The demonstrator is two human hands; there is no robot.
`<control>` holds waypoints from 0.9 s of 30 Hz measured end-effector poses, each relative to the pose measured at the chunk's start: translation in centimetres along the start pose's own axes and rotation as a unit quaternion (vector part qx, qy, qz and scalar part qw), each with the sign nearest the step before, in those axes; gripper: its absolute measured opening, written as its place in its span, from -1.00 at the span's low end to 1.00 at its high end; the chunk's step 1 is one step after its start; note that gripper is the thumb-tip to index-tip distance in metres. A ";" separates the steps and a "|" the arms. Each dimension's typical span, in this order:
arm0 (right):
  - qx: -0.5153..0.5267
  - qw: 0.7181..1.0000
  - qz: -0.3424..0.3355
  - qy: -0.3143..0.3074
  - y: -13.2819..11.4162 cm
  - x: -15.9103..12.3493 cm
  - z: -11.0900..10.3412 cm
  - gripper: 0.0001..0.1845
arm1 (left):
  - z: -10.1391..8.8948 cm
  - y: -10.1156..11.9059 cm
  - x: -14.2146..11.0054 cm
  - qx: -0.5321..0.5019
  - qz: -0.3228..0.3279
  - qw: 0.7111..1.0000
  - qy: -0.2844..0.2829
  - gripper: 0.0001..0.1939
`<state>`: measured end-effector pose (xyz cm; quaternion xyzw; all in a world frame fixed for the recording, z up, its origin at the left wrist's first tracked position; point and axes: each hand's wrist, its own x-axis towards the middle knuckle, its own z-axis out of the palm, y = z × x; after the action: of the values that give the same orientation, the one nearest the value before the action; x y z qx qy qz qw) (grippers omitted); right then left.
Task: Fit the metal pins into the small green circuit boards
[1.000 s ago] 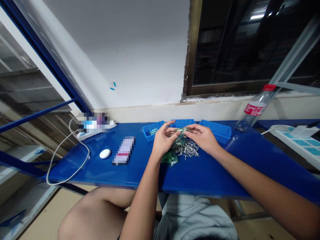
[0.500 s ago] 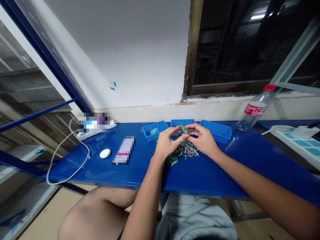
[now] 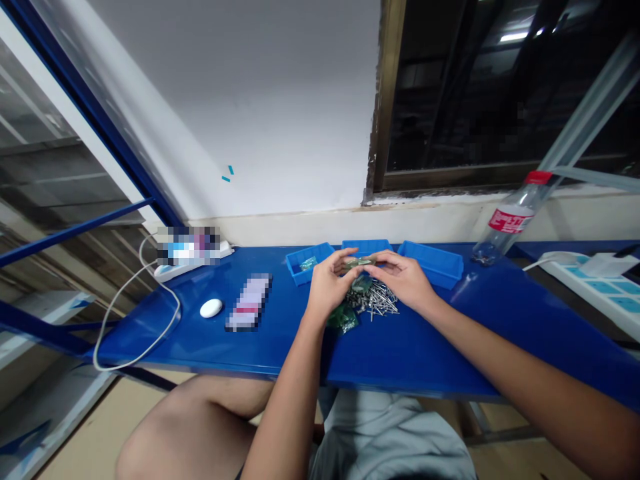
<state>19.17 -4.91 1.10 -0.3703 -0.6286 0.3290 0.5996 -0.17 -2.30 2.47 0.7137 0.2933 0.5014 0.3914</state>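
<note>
Between my fingertips is a small greenish clear plastic bag (image 3: 361,262), held above the table. My left hand (image 3: 331,283) pinches its left side with thumb and fingers. On the other side, my right hand (image 3: 404,277) grips the bag's right edge. What the bag contains is too small to tell. Below my hands lies a pile of silvery screws or nails (image 3: 379,298), partly hidden by them. More green plastic bags (image 3: 344,319) rest on the table close to my left wrist.
Three blue bins stand along the back: a left bin (image 3: 299,277) with a small bag inside, a middle bin (image 3: 365,245) and a right bin (image 3: 440,265). A bottle (image 3: 510,220), a power strip (image 3: 600,280), a phone-like object (image 3: 249,303) and a white oval object (image 3: 211,308) are around.
The bag has turned between my fingers, from flat to upright and pointed, then flat again. My hands dipped slightly apart and came back to nearly the same place.
</note>
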 end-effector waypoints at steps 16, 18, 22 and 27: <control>-0.074 0.997 -0.028 -0.012 -0.8 -0.7 0.6 -0.70 | -0.1 1.4 -0.2 0.121 0.072 0.990 -0.007 -0.64; -0.077 0.997 -0.021 0.013 -0.7 -0.6 0.6 -0.72 | -0.3 1.2 -0.2 0.126 0.068 0.990 0.021 -0.72; -0.068 0.992 0.002 0.105 -0.1 -0.2 0.2 -0.54 | -0.4 0.8 0.0 0.080 0.036 0.995 0.045 -0.76; 0.006 0.997 0.048 0.060 0.2 0.0 0.1 -0.55 | -0.1 0.6 0.1 -0.020 -0.027 0.999 0.023 -0.59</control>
<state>19.09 -4.85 0.94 -0.4160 -0.5710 0.3384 0.6216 -0.24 -2.51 3.04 0.6859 0.3115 0.5124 0.4123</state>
